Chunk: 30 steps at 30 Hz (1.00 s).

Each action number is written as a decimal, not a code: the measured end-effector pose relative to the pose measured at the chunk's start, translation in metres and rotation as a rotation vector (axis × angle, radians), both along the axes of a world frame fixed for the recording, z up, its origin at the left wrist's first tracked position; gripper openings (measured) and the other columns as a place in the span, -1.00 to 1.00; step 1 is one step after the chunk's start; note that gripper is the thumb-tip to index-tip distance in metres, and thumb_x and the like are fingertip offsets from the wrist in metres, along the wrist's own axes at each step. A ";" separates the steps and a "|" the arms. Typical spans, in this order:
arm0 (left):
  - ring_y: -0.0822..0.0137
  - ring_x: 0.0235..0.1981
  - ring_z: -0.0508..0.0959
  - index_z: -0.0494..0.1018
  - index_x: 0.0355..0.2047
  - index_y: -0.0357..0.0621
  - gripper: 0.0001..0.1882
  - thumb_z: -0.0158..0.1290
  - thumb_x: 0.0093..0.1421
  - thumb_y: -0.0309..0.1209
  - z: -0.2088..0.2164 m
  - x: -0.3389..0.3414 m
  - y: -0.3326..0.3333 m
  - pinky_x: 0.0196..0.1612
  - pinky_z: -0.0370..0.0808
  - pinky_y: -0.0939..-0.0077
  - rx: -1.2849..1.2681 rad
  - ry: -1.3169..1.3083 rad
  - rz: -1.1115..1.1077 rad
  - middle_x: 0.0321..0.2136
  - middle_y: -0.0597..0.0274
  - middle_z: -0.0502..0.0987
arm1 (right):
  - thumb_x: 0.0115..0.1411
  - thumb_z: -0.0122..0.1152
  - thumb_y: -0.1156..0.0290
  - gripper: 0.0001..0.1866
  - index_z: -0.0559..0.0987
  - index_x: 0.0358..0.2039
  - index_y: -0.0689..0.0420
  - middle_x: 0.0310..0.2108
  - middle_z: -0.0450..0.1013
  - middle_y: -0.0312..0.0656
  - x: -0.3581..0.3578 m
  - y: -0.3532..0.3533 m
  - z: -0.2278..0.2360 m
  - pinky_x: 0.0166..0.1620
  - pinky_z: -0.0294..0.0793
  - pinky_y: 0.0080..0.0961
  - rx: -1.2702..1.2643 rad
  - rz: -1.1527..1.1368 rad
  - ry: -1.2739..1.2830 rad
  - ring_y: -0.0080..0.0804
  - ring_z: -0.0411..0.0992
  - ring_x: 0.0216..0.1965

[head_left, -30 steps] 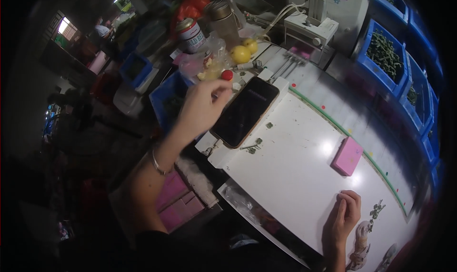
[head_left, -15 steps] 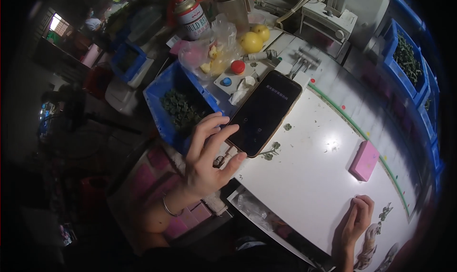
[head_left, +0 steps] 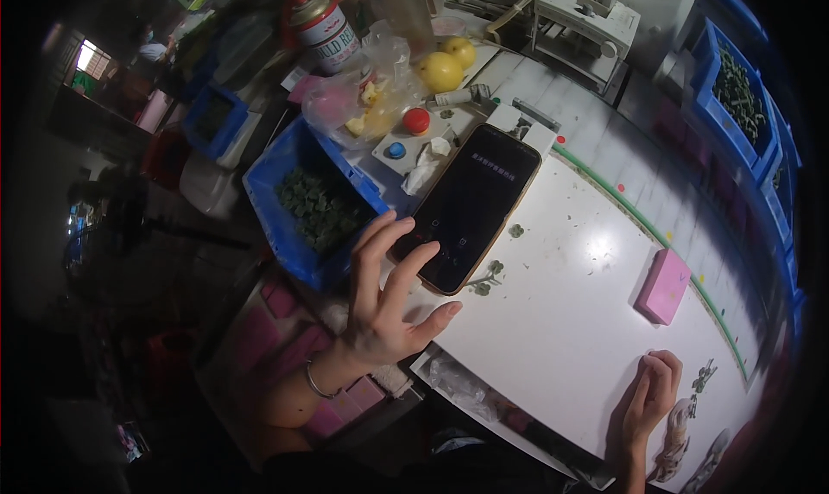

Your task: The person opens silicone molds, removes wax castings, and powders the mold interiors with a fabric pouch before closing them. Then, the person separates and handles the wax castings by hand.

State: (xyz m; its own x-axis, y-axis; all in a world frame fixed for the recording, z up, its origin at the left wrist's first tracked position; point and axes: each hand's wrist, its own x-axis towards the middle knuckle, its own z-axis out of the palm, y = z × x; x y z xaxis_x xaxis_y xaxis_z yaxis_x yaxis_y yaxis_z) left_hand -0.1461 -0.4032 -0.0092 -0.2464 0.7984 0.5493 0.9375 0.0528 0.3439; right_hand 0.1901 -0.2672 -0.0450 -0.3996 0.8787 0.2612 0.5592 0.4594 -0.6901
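The left hand (head_left: 386,297) is spread wide and holds nothing; its fingertips touch the near end of the black phone (head_left: 471,205) on the white table (head_left: 561,321). Left of the phone, a blue bin (head_left: 298,205) contains small green parts. Far right of the phone, the right hand (head_left: 652,395) rests curled and empty.

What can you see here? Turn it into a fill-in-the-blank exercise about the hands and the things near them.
1. The left hand has its fingers spread over the lower end of a dark ____.
2. The right hand rests on the white table below a small block coloured ____.
3. Left of the left hand stands a bin of small green parts, coloured ____.
4. Beyond the phone lie two round fruits coloured ____.

Missing words: phone; pink; blue; yellow
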 end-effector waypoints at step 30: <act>-0.21 0.14 0.08 0.20 0.00 -0.55 -0.34 0.03 0.09 -0.19 -0.001 0.010 0.005 0.14 0.05 -0.03 -0.087 0.050 0.260 0.09 -0.31 0.10 | 0.06 -0.14 0.78 -0.81 0.43 -0.33 0.36 -0.23 0.26 -0.07 -0.002 0.000 0.003 -0.14 0.34 -0.57 -0.029 0.017 0.011 -0.30 0.33 -0.19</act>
